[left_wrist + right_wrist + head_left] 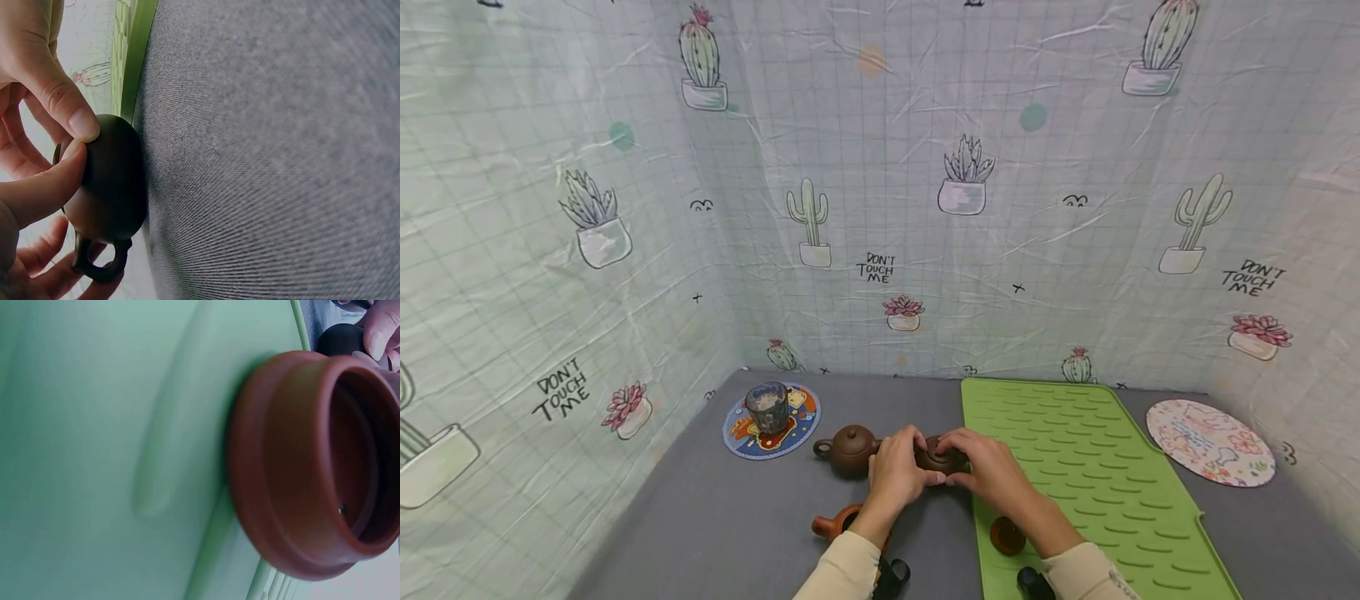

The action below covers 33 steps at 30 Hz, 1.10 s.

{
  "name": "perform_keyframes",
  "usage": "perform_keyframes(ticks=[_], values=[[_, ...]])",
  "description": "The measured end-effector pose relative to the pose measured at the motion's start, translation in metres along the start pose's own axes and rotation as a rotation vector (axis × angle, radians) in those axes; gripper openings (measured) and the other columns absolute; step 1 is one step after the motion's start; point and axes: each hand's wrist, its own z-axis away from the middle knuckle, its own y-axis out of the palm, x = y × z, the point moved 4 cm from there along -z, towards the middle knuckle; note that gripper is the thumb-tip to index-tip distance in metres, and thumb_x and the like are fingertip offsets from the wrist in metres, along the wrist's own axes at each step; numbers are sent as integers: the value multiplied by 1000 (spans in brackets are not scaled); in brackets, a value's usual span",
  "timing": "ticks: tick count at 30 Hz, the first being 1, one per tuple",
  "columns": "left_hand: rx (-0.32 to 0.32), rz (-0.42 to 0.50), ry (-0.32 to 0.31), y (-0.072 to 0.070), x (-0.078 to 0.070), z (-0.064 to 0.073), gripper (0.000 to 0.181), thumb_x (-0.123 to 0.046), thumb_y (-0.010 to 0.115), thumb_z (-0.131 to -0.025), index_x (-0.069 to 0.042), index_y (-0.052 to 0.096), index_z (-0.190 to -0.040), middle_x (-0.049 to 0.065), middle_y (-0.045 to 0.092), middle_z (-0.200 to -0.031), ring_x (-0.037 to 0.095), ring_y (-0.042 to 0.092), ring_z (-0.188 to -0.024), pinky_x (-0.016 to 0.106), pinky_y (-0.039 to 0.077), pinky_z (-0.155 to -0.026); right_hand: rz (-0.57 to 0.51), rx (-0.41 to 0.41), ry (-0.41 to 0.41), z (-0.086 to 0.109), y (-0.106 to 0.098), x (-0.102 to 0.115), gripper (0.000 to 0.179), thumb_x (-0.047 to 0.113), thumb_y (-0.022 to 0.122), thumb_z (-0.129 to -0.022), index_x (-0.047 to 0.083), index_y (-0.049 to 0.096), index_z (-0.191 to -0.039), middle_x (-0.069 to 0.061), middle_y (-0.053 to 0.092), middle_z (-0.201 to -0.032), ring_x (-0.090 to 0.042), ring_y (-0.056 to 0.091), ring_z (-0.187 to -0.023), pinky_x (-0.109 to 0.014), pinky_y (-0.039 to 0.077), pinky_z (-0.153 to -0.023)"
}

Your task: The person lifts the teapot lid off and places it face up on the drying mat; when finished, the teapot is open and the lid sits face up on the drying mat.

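A small dark brown teapot (934, 460) stands on the grey cloth at the left edge of the green mat, both hands around it. My left hand (895, 468) holds its left side, thumb on the body and fingers behind the handle (103, 269) in the left wrist view. My right hand (994, 468) holds the other side, thumb against the body, fingers bent over the top near the lid. The two thumb tips meet at the front of the teapot. Its far side is hidden by the fingers.
Left of the hands stands another dark brown teapot (852, 454). An open reddish-brown teapot (826, 527) is partly behind my left forearm. A reddish-brown lid (294, 469) lies upturned on the green mat (1075, 467). A glass (767, 408) stands on a blue coaster (808, 408); a pink coaster (1210, 442) lies right.
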Motion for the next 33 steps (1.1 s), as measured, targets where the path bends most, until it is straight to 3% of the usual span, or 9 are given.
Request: perform_keyframes(ticks=[20, 26, 33], values=[[-5, 48, -24, 1, 3, 0, 49, -30, 97, -65, -21, 56, -89, -3, 58, -82, 15, 54, -76, 39, 37, -71, 6, -20, -39, 2, 1, -1, 43, 17, 92, -71, 20, 74, -110, 3, 72, -118, -17, 72, -103, -36, 58, -81], [15, 62, -41, 2, 3, 1, 50, -28, 97, -65, -20, 54, -88, -2, 54, -78, 14, 50, -72, 38, 34, -70, -41, 30, -7, 3, 1, -3, 41, 14, 89, -75, 19, 77, -114, 2, 70, -122, -20, 71, -107, -35, 58, -83], [8, 62, -14, 0, 0, -1, 48, -28, 98, -65, -22, 57, -88, -4, 60, -86, 15, 54, -80, 42, 38, -74, -129, 35, 20, 0, -4, -7, 40, 8, 85, -79, 15, 77, -118, -3, 69, -125, -27, 69, -112, -36, 58, -85]])
